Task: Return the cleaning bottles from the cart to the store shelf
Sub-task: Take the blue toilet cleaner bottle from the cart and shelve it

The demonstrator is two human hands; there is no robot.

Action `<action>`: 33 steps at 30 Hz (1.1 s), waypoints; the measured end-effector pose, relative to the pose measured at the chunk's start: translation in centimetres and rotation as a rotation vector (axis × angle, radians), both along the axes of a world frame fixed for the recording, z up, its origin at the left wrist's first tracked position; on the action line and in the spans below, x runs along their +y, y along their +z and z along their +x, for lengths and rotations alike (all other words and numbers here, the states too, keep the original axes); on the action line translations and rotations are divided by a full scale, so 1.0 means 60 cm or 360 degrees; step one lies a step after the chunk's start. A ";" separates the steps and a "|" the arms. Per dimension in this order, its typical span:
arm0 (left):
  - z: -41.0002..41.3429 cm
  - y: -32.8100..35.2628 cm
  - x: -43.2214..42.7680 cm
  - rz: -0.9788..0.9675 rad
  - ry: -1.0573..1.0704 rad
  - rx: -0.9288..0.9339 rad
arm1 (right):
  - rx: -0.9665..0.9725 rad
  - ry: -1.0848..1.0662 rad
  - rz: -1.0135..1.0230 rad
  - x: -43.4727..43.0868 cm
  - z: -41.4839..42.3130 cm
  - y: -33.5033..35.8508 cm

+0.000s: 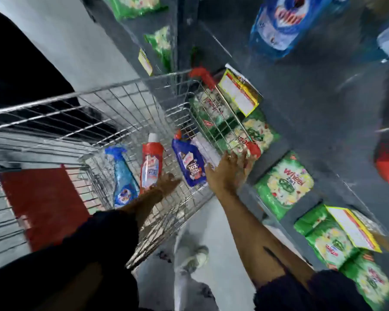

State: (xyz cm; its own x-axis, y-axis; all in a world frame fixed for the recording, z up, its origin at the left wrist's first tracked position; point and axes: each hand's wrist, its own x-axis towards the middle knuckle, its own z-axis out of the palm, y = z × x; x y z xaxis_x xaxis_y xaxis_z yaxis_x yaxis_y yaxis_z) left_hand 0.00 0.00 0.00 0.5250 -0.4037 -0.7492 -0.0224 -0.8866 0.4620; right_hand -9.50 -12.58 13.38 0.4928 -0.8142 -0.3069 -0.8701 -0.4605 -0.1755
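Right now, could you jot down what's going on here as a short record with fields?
place: store aisle, wire shopping cart beside a shelf
in cart: blue spray bottle, red bottle with white cap, dark blue bottle
left hand: open, at the base of the red bottle, grip not clear
right hand: open, on the cart's rim near the dark blue bottle
shelf stock: green detergent packs

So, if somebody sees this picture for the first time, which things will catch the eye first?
Probably the three bright bottles lying in the wire cart: a light blue spray bottle on the left, a red bottle in the middle, a dark blue bottle on the right. Both hands reach toward them, the left hand near the red one, the right hand at the cart's rim. Green detergent bags fill the grey shelf on the right.
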 end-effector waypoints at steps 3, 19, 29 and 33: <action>0.004 -0.030 -0.042 -0.0058 0.0143 0.0097 | 0.0078 0.0003 -0.0171 -0.005 0.003 -0.007; 0.009 0.044 -0.088 -0.0209 0.1021 0.0267 | -0.0110 -0.0090 -0.0173 0.000 0.005 -0.002; 0.035 0.319 0.008 -0.1006 0.0656 0.0278 | -0.0872 -0.0390 0.1223 -0.007 -0.030 0.114; -0.026 0.440 0.002 -0.1187 0.0437 0.0317 | -0.1494 -0.0544 0.1744 0.031 -0.100 0.211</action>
